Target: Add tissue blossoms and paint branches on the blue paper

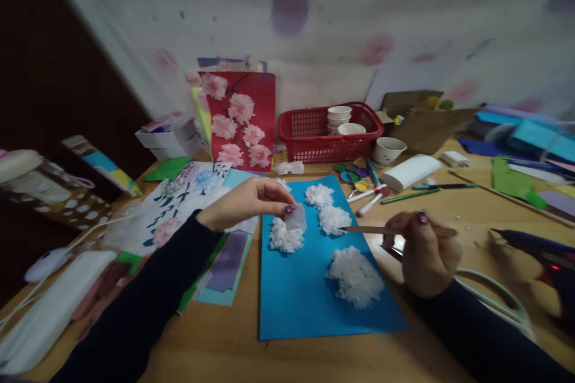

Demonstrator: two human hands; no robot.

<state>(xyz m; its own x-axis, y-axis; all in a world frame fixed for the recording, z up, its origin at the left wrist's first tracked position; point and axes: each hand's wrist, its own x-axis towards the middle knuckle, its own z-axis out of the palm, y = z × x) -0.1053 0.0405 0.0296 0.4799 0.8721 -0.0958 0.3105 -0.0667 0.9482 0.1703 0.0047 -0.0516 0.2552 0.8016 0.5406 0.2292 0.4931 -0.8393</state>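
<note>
My left hand [256, 200] has a little white slip [297, 219] pinched at the very tips of thumb and finger, so that grip is narrow and there's definitely something in it. The slip sticks out on the far side of the nails, to the right of the thumb, looking thin and half see-through. It hangs right over the top of the left flower [284, 240]; from where I'm sitting I honestly can't tell if the two touch.

My right hand [429, 254] is curled around a thin brown stick [371, 230], thumb and fingers closed on it pretty far back from the point. The stick lies almost level, its dark tip aimed left and right up at the edge of the middle flower [333, 221]. Contact or a hair off? Can't say from this view.

All of that is over the blue card [299, 299], which lies flat on the table [215, 350]. The big flower [354, 278] is on the card's near right part, well apart from the slip and just left of my right hand. The top flower [318, 194] sits just behind the middle one, clear of both grips.
</note>
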